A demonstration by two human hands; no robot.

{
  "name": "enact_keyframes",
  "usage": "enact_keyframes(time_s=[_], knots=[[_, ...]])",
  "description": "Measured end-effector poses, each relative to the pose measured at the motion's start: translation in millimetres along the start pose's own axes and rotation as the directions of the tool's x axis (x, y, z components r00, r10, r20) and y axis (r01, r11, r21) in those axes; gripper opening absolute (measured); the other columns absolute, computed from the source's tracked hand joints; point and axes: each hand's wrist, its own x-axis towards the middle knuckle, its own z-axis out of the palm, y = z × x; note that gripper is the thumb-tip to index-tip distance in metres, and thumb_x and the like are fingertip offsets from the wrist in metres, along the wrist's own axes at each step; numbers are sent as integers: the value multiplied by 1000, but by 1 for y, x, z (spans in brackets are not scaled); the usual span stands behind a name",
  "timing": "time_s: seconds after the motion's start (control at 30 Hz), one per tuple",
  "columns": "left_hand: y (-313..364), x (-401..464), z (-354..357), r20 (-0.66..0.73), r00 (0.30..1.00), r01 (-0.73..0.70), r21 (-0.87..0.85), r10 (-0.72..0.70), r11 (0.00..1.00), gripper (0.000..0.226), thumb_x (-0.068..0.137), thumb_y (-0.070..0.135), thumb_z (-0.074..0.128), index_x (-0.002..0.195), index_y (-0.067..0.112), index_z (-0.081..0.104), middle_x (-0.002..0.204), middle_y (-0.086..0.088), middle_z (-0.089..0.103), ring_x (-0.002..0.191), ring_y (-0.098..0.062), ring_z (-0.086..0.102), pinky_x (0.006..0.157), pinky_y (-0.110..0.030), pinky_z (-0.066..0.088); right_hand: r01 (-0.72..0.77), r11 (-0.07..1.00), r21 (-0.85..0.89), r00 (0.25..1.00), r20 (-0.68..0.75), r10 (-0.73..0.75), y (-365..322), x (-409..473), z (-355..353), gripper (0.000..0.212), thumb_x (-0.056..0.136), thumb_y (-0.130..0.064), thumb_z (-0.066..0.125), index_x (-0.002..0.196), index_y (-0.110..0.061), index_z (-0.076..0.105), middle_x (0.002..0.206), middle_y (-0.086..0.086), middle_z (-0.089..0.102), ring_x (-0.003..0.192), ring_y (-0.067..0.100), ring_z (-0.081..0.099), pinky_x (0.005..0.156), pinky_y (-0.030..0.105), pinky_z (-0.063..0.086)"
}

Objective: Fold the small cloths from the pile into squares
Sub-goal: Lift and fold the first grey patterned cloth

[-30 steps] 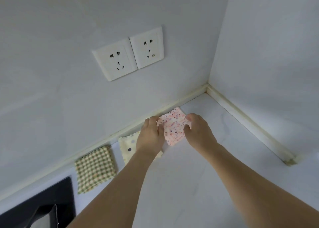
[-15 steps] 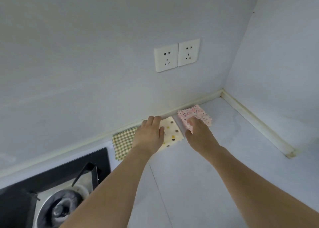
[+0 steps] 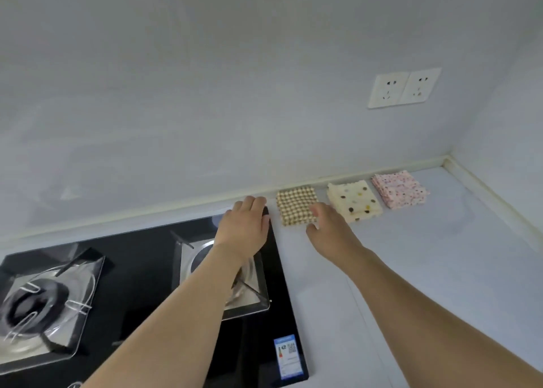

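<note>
Three folded square cloths lie in a row along the back wall of the counter: a brown checked cloth (image 3: pixel 295 208), a cream dotted cloth (image 3: pixel 354 201) and a pink speckled cloth (image 3: pixel 399 189). My left hand (image 3: pixel 245 224) hovers over the back right corner of the hob, fingers relaxed, holding nothing. My right hand (image 3: pixel 327 226) is just in front of the checked cloth, fingers loose and empty, its fingertips near that cloth's front edge.
A black glass gas hob (image 3: pixel 141 273) with two burners fills the left of the counter (image 3: pixel 426 255). A double wall socket (image 3: pixel 404 87) sits above the cloths. The side wall closes the counter on the right.
Both hands have let go of the pink cloth, which now lies folded at the right end of the row. The hands have moved left toward the hob, and the view has swung left.
</note>
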Motion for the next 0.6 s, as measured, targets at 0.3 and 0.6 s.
enact_keyframes(time_s=[0.3,0.6], knots=[[-104,-75,-42,-56,994,91,31,-89,995,36,100,31,36,134,20,40,130,0,49,109,-21,50,90,-37,46,136,990,-39,987,87,-132,-109,-14,64,44,95,-18,50,138,-14,40,137,4,47,124,19,46,100,31,40],[-268,-157,-86,-70,975,214,10,-213,977,37,100,32,38,135,18,40,132,-2,49,115,-24,50,94,-40,45,191,982,-11,968,166,-186,-261,-48,173,44,96,-18,53,138,-18,39,136,-1,48,120,16,51,88,23,38]])
